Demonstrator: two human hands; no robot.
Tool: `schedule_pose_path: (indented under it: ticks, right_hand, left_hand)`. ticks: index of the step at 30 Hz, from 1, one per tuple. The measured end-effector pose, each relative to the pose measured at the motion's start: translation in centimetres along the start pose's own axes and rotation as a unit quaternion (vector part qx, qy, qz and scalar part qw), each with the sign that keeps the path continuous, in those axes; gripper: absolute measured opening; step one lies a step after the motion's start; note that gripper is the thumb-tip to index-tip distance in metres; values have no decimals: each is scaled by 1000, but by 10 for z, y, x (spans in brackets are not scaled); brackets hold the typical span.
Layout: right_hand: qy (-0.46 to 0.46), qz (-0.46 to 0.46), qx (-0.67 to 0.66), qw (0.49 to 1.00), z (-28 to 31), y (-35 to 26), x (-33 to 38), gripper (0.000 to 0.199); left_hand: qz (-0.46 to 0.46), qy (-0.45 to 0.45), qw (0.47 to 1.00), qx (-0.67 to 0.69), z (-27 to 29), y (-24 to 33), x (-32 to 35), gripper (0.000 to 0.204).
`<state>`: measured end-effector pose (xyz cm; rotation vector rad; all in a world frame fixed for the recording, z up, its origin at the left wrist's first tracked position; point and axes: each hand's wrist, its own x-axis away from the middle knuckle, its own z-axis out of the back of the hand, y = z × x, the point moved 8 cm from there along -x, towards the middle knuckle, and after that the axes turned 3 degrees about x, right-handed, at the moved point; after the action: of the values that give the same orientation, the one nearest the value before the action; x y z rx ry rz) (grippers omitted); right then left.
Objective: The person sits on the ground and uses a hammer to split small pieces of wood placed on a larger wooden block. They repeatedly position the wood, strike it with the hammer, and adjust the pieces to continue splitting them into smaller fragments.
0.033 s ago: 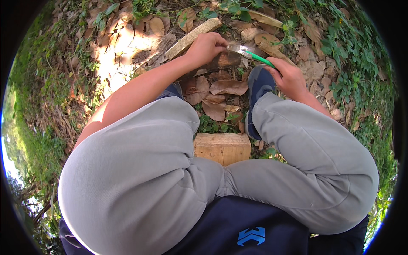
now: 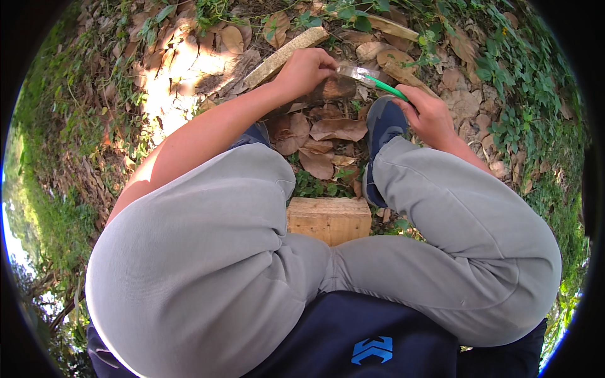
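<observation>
My left hand (image 2: 305, 69) grips the top of a dark, short piece of wood (image 2: 333, 89) that stands among dry leaves in front of my feet. My right hand (image 2: 430, 114) is closed on the green handle of a knife (image 2: 383, 87). Its shiny blade points left and lies against the upper end of the dark wood, just beside my left fingers. A pale, rough length of wood (image 2: 285, 53) lies on the ground just behind my left hand.
My knees in grey trousers fill the middle of the view. A light wooden block (image 2: 329, 219) sits between my legs. My blue shoe (image 2: 382, 123) rests near the dark wood. Dry brown leaves (image 2: 328, 132), twigs and green creepers (image 2: 517, 69) cover the ground.
</observation>
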<state>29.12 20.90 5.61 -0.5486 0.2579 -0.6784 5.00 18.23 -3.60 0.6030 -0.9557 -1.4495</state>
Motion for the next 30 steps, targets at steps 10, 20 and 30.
schedule_pose_path:
  ticks: [10,20,30]
  right_hand:
    - [-44,-98,-80,991,-21,19,-2,27]
    - [-30,-120,-70,990,-14,31,7,28]
    - [-56,-157,-124,978,-13,27,3,25]
  left_hand:
    - [-38,-49,998,6,5,5,6,17]
    - [-47,-25,998,33,0,15,0,15]
    - [-109,199,973,53,16,29,35,17]
